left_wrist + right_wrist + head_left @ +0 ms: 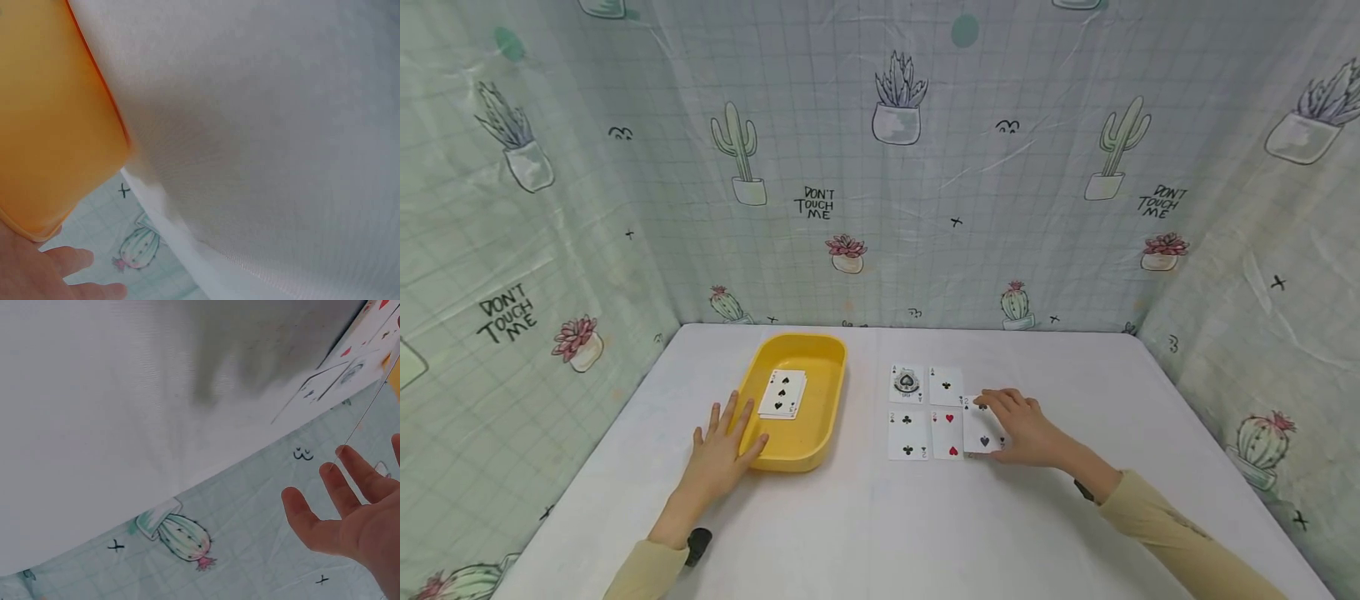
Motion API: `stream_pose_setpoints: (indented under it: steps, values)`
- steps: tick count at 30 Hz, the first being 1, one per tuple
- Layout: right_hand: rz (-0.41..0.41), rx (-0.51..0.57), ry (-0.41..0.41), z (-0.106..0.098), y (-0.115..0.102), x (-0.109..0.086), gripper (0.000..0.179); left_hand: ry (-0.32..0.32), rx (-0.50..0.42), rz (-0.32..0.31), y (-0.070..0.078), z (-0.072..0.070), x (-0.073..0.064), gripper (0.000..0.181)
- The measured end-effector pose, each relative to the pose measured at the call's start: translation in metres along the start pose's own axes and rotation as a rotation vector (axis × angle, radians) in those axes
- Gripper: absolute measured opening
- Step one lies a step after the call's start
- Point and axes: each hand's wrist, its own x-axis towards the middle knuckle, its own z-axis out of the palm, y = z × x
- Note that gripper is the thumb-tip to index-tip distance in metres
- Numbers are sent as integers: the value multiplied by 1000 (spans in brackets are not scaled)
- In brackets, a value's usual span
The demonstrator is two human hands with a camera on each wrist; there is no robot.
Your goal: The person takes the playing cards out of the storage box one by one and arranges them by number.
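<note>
My right hand (1026, 432) pinches a two of spades (975, 429) by its top and bottom edges, at the right end of a row of cards. In the right wrist view the card (372, 409) appears edge-on at the fingertips. Beside it lie a two of hearts (943, 433) and a two of clubs (907, 447). Above these are an ace of spades (897, 395) and an ace of clubs (945, 396). My left hand (715, 460), fingers spread, rests on the near left rim of a yellow tray (829, 392). A small stack of cards (781, 394), three of spades on top, lies inside.
The white table (880, 533) carries the tray at left and the cards near its middle. A patterned cloth (940, 175) with cactus drawings rises behind the table and along both sides.
</note>
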Motion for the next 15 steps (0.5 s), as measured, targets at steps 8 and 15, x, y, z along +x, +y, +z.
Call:
stream_pose_setpoints:
  steps: [8, 15]
  values:
    - [6, 44, -50, -1, 15, -7, 76, -1, -10, 6, -1, 1, 0, 70]
    - [10, 64, -89, 3, 27, -9, 77, 4, -7, 6, -2, 1, 0, 70]
